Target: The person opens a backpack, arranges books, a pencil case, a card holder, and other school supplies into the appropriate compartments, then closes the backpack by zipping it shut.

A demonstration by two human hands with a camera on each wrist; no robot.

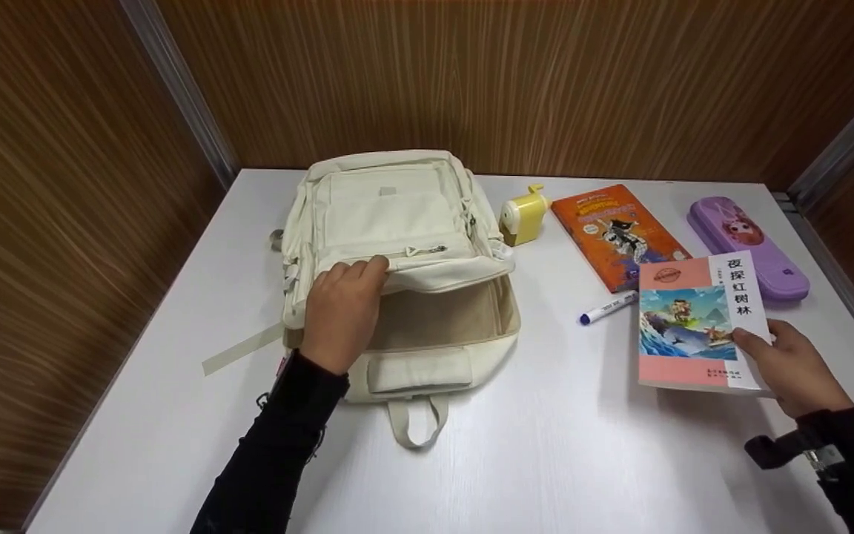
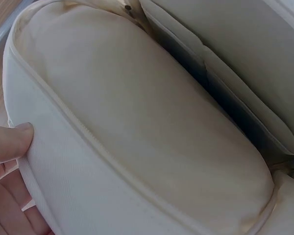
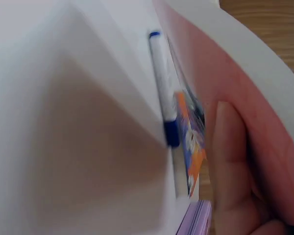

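A cream backpack (image 1: 386, 208) lies on the white table with its main compartment gaping toward me. My left hand (image 1: 345, 308) grips the edge of its raised front panel; in the left wrist view the thumb (image 2: 14, 139) presses on the fabric and the beige lining (image 2: 137, 107) shows inside. At the right, my right hand (image 1: 798, 363) holds a pink and white book (image 1: 686, 326) by its right edge, thumb on the cover, raised above the table. In the right wrist view the fingers (image 3: 230, 147) lie against the book's pink side (image 3: 235, 83).
Behind the held book lie an orange book (image 1: 612, 230), a purple pencil case (image 1: 749, 248) and a white marker with a blue cap (image 1: 608, 308). A yellow pencil sharpener (image 1: 525, 216) stands beside the backpack. Wood-grain panels (image 1: 471, 81) enclose the table's back and sides.
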